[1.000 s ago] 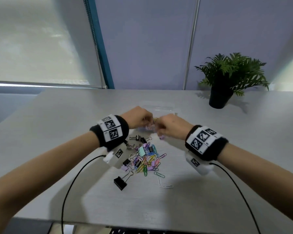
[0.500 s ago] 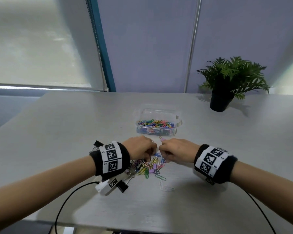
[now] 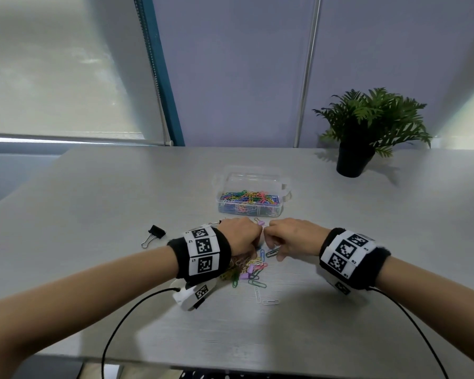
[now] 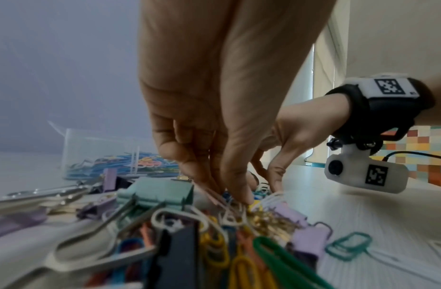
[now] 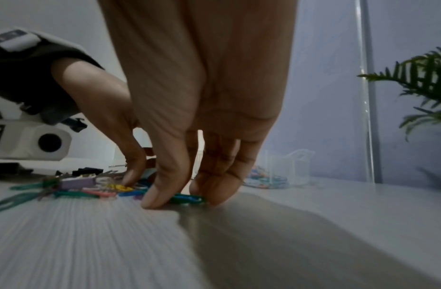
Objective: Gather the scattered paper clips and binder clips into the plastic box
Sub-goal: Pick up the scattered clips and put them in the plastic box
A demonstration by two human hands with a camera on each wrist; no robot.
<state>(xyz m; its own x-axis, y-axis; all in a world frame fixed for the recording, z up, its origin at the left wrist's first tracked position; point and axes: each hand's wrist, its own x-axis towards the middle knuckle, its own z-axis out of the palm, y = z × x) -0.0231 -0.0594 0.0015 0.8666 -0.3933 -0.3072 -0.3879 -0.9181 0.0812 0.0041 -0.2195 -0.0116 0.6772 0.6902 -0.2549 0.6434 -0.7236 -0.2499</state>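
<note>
The clear plastic box stands mid-table, open, holding many coloured paper clips. A pile of paper clips and binder clips lies just in front of it, toward me. My left hand reaches down into the pile's left part, and its fingertips pinch paper clips there. My right hand is at the pile's right edge. Its thumb and fingers pinch a green paper clip that lies on the table. A mint binder clip and lilac ones lie in the pile.
A black binder clip lies alone left of my left wrist. Two white paper clips lie nearer me than the pile. A potted plant stands at the back right of the grey table. Camera cables trail off the front edge.
Both hands have come back from over the box toward me and dropped onto the pile. The box, hidden by the hands a second ago, now shows.
</note>
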